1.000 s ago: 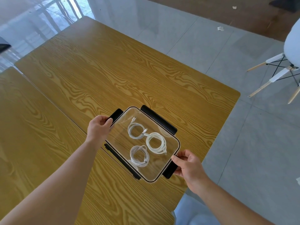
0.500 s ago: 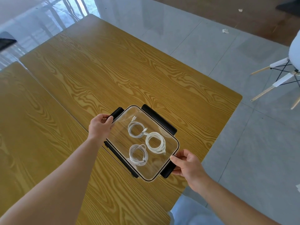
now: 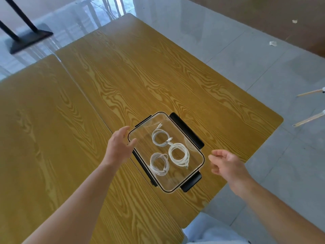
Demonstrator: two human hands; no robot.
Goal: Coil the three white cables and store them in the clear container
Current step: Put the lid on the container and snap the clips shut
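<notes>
Head view looks down on a clear container (image 3: 197, 175) with black latches, resting on a wood-grain table (image 3: 140, 81) near its front right corner. Three coiled white cables lie inside under the lid: the far coil (image 3: 159, 137), the right coil (image 3: 179, 154) touching it, and the near coil (image 3: 159, 163) just beside both. The left hand (image 3: 119, 147) hovers at the container's left edge, fingers (image 3: 123, 131) spread and relaxed, thumb just beside the rim; contact is unclear. The right hand (image 3: 226, 164) hangs just right of the container, apart from it, fingers (image 3: 215, 153) loosely curled and holding nothing.
</notes>
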